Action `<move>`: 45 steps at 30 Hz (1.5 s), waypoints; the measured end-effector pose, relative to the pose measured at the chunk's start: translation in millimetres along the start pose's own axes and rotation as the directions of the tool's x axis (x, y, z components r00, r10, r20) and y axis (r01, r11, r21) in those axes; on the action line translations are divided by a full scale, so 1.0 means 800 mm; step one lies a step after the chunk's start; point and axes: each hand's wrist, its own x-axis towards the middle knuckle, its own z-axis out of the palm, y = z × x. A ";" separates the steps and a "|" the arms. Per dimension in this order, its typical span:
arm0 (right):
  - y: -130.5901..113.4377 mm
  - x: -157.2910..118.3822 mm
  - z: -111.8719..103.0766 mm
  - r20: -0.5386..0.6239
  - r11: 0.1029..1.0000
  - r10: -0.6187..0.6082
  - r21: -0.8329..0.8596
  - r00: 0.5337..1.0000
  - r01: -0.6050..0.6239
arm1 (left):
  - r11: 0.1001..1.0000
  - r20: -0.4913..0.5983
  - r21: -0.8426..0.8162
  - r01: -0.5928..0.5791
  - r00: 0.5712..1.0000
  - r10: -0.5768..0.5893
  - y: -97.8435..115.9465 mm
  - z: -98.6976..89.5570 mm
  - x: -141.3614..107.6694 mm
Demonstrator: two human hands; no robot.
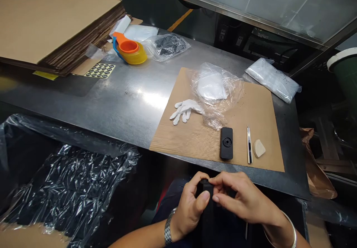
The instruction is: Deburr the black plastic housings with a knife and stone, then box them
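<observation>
A black part [206, 189], mostly hidden by fingers and dark clothing, is held low in front of the table's near edge. My left hand [189, 207] is closed around it, thumb on the near face and index finger over the top. Against its right edge, my right hand [244, 197] pinches with thumb and fingertips; whether a smaller piece is between them I cannot make out. Just beyond, on a cardboard sheet [189, 136], lie a black rectangular block with a round recess [226, 144], a slim utility knife [249, 145] and a pale rounded block [259, 148].
On the cardboard are a white glove [186, 110] and a clear plastic bag [212, 86]. A plastic-wrapped pack [273, 79] lies at right. Farther left are a tape dispenser [129, 49], a sticker sheet [100, 70] and stacked cardboard [55, 17]. Black plastic film [67, 184] fills the lower left.
</observation>
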 end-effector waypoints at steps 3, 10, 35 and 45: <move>0.004 0.000 0.003 -0.005 0.998 0.023 0.064 1.000 -0.022 | 0.999 0.020 -0.039 0.003 1.000 -0.002 -0.001 0.001 0.000; 0.017 0.002 0.005 0.011 0.965 0.044 0.259 0.999 -0.045 | 0.993 0.033 -0.119 -0.016 0.999 0.020 0.003 0.003 0.005; 0.006 0.010 -0.008 0.080 0.981 0.114 0.151 0.990 -0.125 | 0.999 0.058 -0.018 0.031 0.998 -0.030 -0.001 0.003 0.001; 0.011 0.011 -0.005 0.087 0.970 0.128 0.197 0.988 -0.143 | 0.999 0.063 -0.026 0.038 0.997 -0.036 -0.001 0.002 0.001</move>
